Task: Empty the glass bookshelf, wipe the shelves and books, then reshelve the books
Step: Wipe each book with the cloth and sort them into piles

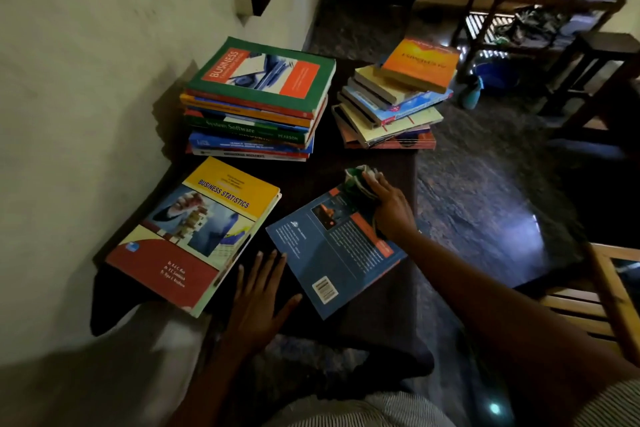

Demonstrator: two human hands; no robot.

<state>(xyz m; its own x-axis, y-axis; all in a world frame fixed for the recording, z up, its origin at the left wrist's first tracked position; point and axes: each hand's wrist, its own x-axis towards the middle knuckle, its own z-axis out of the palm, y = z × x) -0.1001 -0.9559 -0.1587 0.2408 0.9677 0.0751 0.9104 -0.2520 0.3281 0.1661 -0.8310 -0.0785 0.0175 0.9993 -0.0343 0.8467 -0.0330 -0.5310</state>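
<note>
Striped clothing (346, 409): nearest the lens, at the bottom edge; we judge the person sits close against the table.
Left hand (258, 295): fingers straight and spread, palm flat on the table (329, 163), between two books and holding nothing; we read it as a brace.
Right hand (391, 208): fingers curled round a bunched cloth (360, 178), pressing it onto the far corner of the blue book (332, 250).
Blue book: lies flat, back cover up, barcode toward us, askew on the table; we judge it is laid so for wiping.
Yellow-and-red book (194, 232): flat, front cover up, just beside the left hand, overhanging the near table edge.
Tall stack (256, 107): against the wall, a green-edged book on top.
Second stack (391, 104): smaller books, loosely piled, an orange one uppermost.
Glass bookshelf: not in view.
Stage: we judge the emptying is done and the book wiping is under way, with reshelving not yet begun.
Risk: the loose second stack sits near the table's far corner.
</note>
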